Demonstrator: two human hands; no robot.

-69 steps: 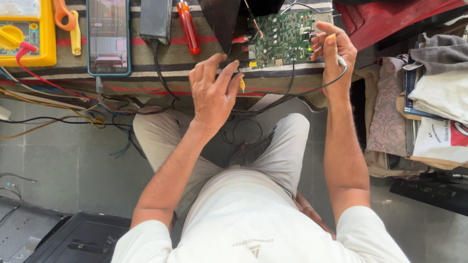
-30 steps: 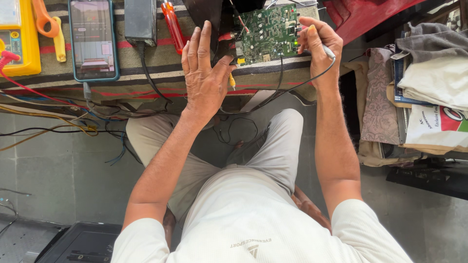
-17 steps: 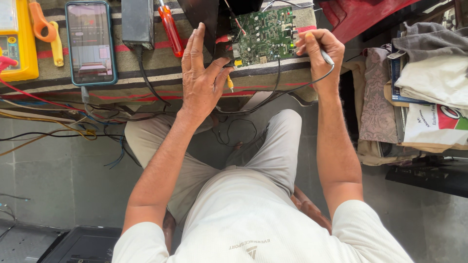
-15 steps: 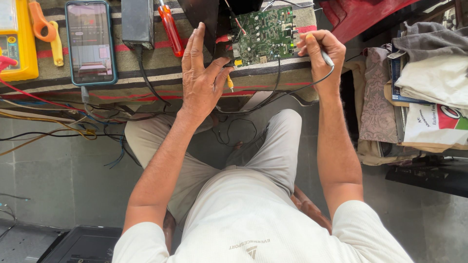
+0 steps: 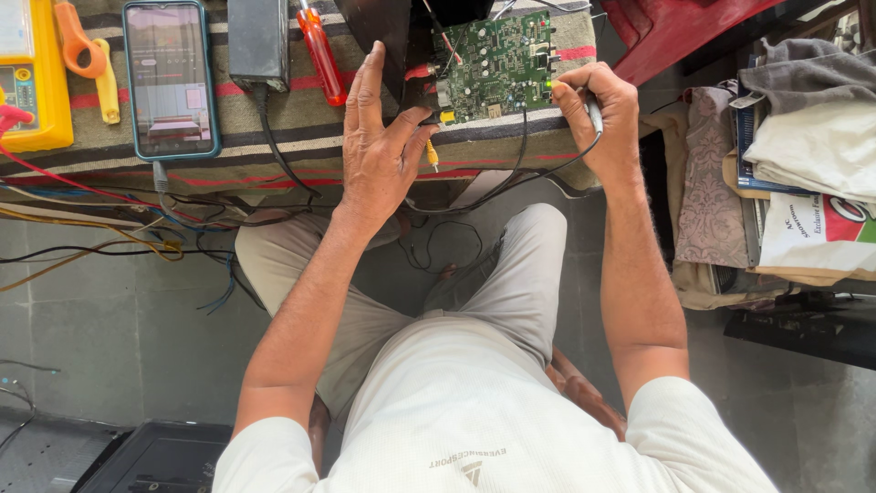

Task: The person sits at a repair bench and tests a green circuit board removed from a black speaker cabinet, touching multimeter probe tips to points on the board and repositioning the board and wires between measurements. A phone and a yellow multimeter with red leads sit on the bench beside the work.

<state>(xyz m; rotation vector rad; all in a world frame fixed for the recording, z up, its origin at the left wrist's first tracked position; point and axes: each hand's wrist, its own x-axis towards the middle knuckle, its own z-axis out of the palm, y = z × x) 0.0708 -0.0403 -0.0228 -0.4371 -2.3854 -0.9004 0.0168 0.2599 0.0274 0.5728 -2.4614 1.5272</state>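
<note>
A green circuit board (image 5: 497,64) lies on the striped cloth-covered table (image 5: 292,137). My right hand (image 5: 602,114) is shut on a slim corded tool (image 5: 595,114), its tip at the board's right edge. My left hand (image 5: 379,151) rests flat on the table beside the board's left side, fingers extended, thumb near the red and yellow connectors (image 5: 424,82). A dark panel (image 5: 383,27) lies just past its fingertips.
A red-handled screwdriver (image 5: 319,50), a black adapter (image 5: 258,41), a phone (image 5: 171,78), orange-handled pliers (image 5: 87,55) and a yellow multimeter (image 5: 32,78) lie to the left. Tangled wires (image 5: 109,242) hang below the table edge. Stacked cloths and books (image 5: 785,183) stand at the right.
My left hand slid forward and flattened beside the board. My right hand closed round the corded tool and brought it to the board's right edge.
</note>
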